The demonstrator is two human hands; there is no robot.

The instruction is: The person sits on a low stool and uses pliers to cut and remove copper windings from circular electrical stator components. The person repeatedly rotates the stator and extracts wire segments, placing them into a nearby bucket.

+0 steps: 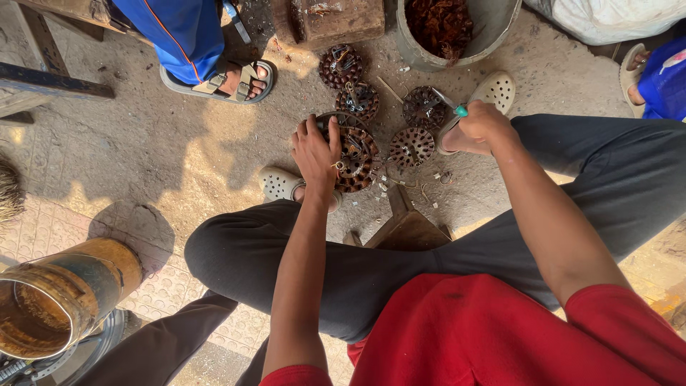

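rusty round stator (354, 154), flat on ground

Bright daylight, hard shadows, sharp focus.

bucket (493, 28) cut by top edge; screwdriver (451, 104) handle hidden in right hand (480, 123)
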